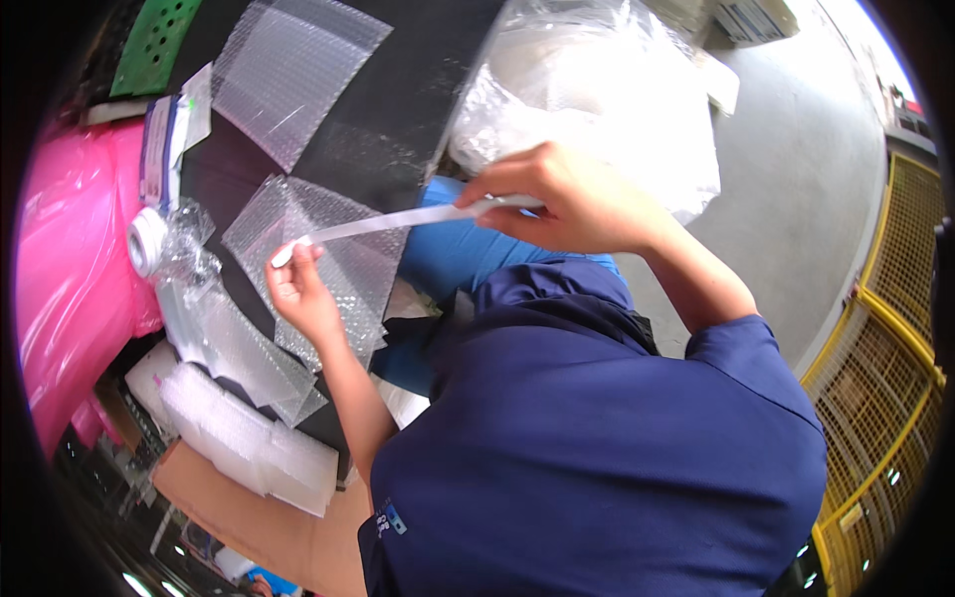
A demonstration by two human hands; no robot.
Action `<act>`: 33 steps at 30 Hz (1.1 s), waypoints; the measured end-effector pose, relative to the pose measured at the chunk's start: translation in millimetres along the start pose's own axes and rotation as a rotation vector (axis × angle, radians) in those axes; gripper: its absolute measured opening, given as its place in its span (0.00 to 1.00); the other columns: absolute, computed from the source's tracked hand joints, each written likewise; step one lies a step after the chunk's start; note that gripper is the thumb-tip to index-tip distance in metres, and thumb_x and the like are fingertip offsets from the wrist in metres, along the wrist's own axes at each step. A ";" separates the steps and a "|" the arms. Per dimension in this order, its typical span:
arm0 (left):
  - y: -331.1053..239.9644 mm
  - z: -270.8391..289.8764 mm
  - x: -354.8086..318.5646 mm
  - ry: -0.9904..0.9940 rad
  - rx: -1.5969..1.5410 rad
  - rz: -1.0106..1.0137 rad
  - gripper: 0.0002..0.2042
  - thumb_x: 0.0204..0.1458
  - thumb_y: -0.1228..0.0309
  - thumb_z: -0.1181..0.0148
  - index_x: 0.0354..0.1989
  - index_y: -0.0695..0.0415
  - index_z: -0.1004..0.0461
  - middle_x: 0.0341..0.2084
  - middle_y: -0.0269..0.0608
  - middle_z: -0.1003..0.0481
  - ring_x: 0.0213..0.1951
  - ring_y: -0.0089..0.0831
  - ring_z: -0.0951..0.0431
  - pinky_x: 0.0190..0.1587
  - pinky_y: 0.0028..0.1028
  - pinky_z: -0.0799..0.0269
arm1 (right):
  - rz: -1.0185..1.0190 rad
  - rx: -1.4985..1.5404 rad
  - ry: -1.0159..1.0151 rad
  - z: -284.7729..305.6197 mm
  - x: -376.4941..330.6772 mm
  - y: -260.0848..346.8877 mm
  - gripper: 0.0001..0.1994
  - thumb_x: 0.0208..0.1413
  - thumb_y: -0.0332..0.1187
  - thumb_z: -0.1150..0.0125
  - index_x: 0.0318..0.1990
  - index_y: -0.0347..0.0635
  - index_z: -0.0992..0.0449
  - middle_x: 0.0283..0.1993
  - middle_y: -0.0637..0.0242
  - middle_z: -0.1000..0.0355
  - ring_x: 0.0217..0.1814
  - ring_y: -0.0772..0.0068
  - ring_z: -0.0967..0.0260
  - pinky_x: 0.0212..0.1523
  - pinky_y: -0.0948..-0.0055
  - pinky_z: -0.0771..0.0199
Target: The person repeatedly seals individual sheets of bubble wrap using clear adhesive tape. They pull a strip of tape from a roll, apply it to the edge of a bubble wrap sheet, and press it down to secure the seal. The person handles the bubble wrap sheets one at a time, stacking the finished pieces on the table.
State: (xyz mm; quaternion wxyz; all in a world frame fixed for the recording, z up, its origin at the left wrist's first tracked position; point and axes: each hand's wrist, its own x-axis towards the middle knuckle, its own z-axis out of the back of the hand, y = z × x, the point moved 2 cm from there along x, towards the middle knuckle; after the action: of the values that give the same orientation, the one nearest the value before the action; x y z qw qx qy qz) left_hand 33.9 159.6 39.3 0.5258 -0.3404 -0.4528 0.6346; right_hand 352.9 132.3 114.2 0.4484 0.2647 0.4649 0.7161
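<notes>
A narrow whitish strip (388,221), perhaps tape or film, is stretched between my two hands above the table. My left hand (298,289) pinches its left end between thumb and fingers, where a small white rounded bit shows. Higher up and to the right, my right hand (557,194) has its fingers closed round the other end, which looks bunched and greyish there. Below the strip, bubble wrap sheets (343,284) lie overlapping at the near edge of the black table (368,119). Another bubble wrap sheet (293,75) lies farther back.
Left of my left hand are a white roll (146,242), folded clear bubble wrap (234,333), and a stack of white foam-like packing (244,428). Pink plastic (80,269) bulges at the far left. A large white plastic bag (597,99) stands beyond my right hand; yellow mesh fencing (885,338) runs at right.
</notes>
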 end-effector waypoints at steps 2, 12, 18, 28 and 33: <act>2.6 2.4 -5.3 -0.029 -0.009 -0.010 0.08 0.53 0.75 0.46 0.40 0.63 0.35 0.30 0.42 0.27 0.31 0.25 0.25 0.38 0.24 0.29 | 0.007 0.025 0.039 -14.8 -1.3 -6.5 0.09 0.48 0.25 0.43 0.39 0.38 0.25 0.33 0.59 0.26 0.32 0.61 0.27 0.30 0.71 0.28; -11.0 18.4 6.2 0.006 0.147 0.237 0.07 0.56 0.67 0.49 0.40 0.55 0.32 0.33 0.36 0.27 0.38 0.25 0.25 0.32 0.20 0.31 | -0.065 -0.004 0.061 -51.5 -3.2 -4.7 0.12 0.48 0.22 0.46 0.42 0.37 0.28 0.38 0.55 0.27 0.36 0.55 0.28 0.36 0.65 0.28; 0.8 11.5 47.3 0.037 0.238 -0.121 0.07 0.52 0.70 0.43 0.34 0.62 0.25 0.29 0.34 0.27 0.32 0.19 0.29 0.33 0.20 0.33 | 0.045 -0.122 -0.025 -90.5 -13.4 -8.8 0.12 0.47 0.25 0.45 0.42 0.40 0.28 0.29 0.57 0.30 0.27 0.57 0.29 0.26 0.65 0.28; 31.4 -16.1 74.4 0.011 0.250 -0.187 0.09 0.50 0.74 0.42 0.40 0.60 0.23 0.28 0.36 0.26 0.30 0.20 0.26 0.33 0.19 0.29 | 0.085 -0.512 -0.001 -113.2 -14.5 -8.7 0.20 0.44 0.27 0.44 0.49 0.40 0.30 0.26 0.66 0.36 0.24 0.67 0.32 0.23 0.71 0.29; 48.6 -20.9 76.2 -0.036 0.034 -0.079 0.06 0.48 0.76 0.39 0.33 0.65 0.24 0.29 0.36 0.24 0.31 0.20 0.26 0.36 0.18 0.30 | 0.050 -0.477 0.021 -112.6 -13.3 -7.8 0.19 0.45 0.28 0.44 0.49 0.40 0.30 0.26 0.65 0.35 0.25 0.66 0.32 0.24 0.69 0.29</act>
State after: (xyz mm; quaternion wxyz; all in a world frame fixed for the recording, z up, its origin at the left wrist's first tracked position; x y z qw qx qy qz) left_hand 19.0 236.6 -10.1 0.5479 -0.3019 -0.4645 0.6268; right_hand 272.5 73.5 59.5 0.4755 0.1552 0.2804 0.8192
